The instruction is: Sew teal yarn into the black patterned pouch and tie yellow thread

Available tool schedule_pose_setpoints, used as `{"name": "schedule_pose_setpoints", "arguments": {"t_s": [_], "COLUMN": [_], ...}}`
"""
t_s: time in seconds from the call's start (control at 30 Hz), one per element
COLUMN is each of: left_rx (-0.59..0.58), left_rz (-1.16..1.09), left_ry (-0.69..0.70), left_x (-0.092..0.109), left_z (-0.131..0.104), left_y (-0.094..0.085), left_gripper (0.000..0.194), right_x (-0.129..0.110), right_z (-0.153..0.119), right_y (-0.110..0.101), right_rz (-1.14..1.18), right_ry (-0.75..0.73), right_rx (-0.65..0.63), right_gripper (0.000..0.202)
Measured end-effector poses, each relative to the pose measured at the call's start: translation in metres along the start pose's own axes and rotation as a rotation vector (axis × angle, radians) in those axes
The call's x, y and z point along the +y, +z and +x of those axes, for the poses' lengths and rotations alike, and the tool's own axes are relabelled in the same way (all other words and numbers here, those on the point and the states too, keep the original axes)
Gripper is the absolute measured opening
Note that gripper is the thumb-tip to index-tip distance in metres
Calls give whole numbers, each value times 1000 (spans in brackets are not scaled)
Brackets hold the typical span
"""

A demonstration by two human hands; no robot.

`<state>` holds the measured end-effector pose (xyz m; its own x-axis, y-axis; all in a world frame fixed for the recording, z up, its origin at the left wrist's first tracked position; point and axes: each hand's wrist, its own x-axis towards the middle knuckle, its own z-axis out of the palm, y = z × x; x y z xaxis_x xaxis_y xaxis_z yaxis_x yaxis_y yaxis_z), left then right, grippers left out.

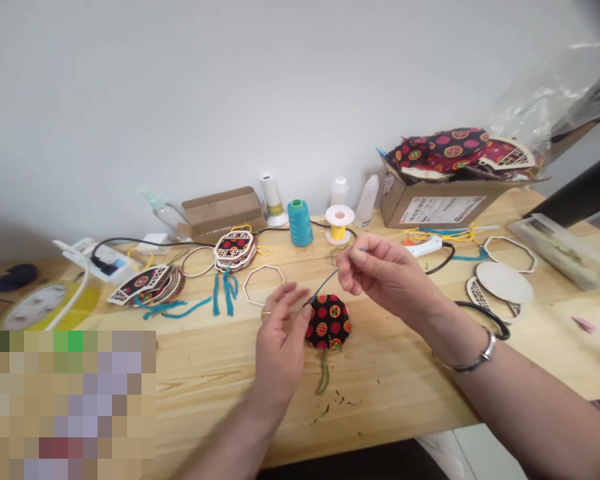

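A black fabric-covered piece (329, 323) with red dots and flower prints hangs or lies just over the table in front of me. An olive green cord loop (323, 375) sticks out of its near edge. My left hand (281, 330) pinches the piece's upper left edge between thumb and forefinger, its other fingers loosely bent. From that edge a thin blue cord (326, 283) runs up to the right. My right hand (383, 270) is closed on the cord's far end, thumb against fingers, and holds it taut. Whether the piece touches the tabletop I cannot tell.
Behind stand a blue thread cone (301, 223), a yellow cord spool (339, 225) and a carton (433, 200) of patterned pieces. A white glue gun (425, 246), wooden discs (505, 283) and an octagonal frame (263, 285) lie around. Stacked ornaments (147, 285) sit left, dark scraps (337, 401) in front.
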<state>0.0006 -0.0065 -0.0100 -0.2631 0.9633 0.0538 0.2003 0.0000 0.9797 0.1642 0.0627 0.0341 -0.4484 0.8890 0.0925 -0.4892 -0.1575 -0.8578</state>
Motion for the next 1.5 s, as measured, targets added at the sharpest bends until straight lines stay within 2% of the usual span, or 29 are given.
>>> {"name": "schedule_pose_setpoints", "arguments": {"t_s": [0.1,0.17,0.23,0.37,0.43,0.57,0.7,0.8,0.93,1.07,1.17,1.5], "left_rx": [175,171,13,-414,-497,-459,-436,-449,-439,-391,-339,-279], "left_rz": [17,-64,-224,-514,-618,-755,-684,-621,-593,-583,-557,-467], "left_ry": [77,53,-90,-435,-542,-663,-661,-610,-589,-611,-604,-514], "left_x": [0,1,1,4,6,6,1,-2,-2,-1,-1,2], "left_z": [-2,-5,-6,-5,-2,3,4,3,2,3,4,5], "left_y": [-2,-2,-2,0,0,-1,-1,-1,-1,-1,-1,-1], "left_gripper": [39,27,15,29,32,25,26,25,24,19,22,20], "right_x": [-4,-4,-1,7,9,9,4,-1,-3,-1,1,7], "right_z": [1,1,1,-3,-7,-15,-18,-19,-21,-24,-26,-30], "right_y": [-1,-1,0,4,8,16,23,28,30,30,30,35], "right_rz": [-102,-172,-235,-363,-453,-811,-1044,-1070,-1106,-1181,-1237,-1045], "right_ry": [-137,-201,-235,-194,-124,-4,18,53,70,60,121,252], "right_rx": [140,179,163,27,-91,-335,-487,-567,-611,-672,-709,-892], "right_gripper": [20,19,17,14,12,9,14,18,24,22,18,20]}}
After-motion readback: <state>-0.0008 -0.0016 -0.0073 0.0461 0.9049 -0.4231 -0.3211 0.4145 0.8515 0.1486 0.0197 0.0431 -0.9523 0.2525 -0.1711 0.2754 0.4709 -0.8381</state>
